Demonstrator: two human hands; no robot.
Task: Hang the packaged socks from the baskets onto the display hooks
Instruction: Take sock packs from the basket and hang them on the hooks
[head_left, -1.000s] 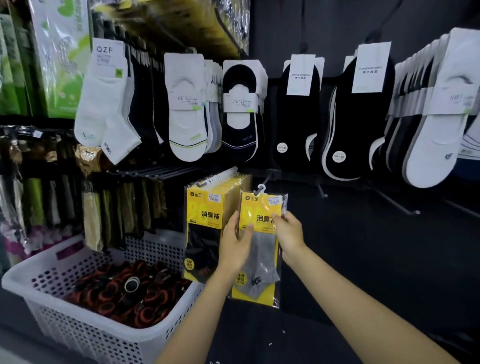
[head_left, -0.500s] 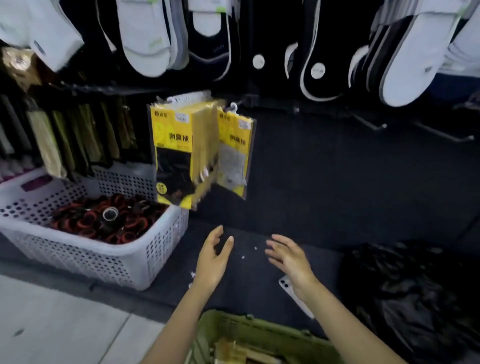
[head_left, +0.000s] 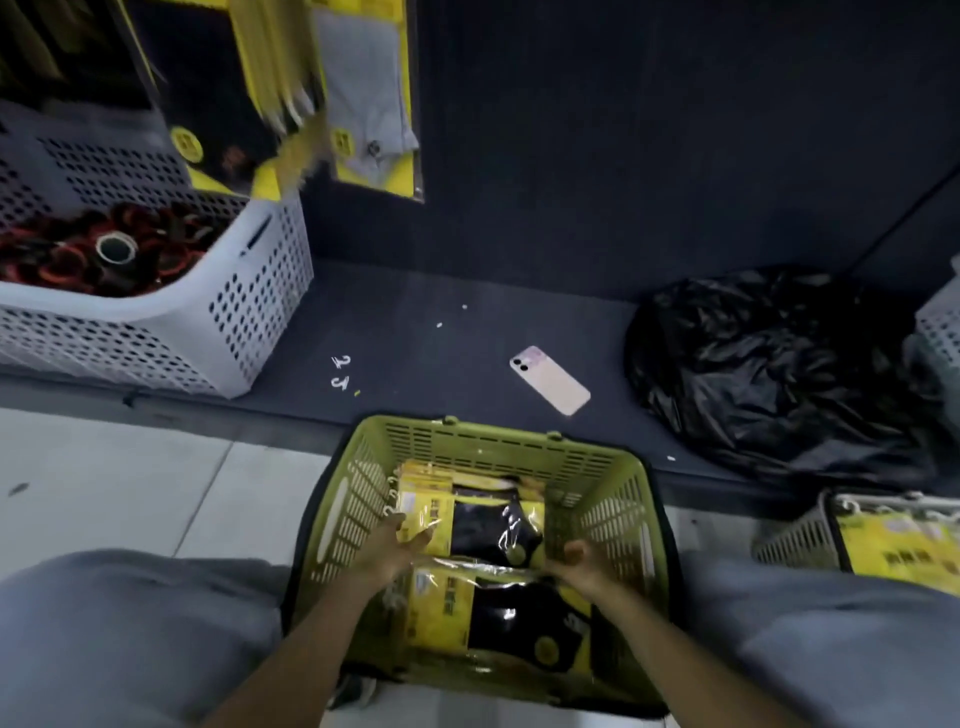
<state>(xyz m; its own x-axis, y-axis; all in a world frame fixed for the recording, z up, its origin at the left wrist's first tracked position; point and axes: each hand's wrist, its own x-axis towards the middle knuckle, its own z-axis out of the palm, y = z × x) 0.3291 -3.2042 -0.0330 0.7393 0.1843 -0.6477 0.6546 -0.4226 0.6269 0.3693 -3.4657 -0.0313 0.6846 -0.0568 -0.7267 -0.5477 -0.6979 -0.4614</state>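
Two piles of yellow-and-black film-wrapped sock packs (head_left: 483, 525) fill the green plastic basket (head_left: 467, 449) at six o'clock. I see the left hand (head_left: 397, 548) flat on one, the right hand (head_left: 571, 558) loosely curled, empty; slick film may slip.

In the green basket (head_left: 483, 447), the left hand (head_left: 397, 545) touches yellow sock packs (head_left: 431, 519), right hand (head_left: 574, 558) alongside

The person wore grey trousers (head_left: 104, 675). The left knee (head_left: 135, 613) was a big grey shape at 8 o'clock, the right knee (head_left: 831, 634) at 4 o'clock. The left hand (head_left: 395, 545), right hand (head_left: 571, 558) and forearms (head_left: 296, 649) were bare.
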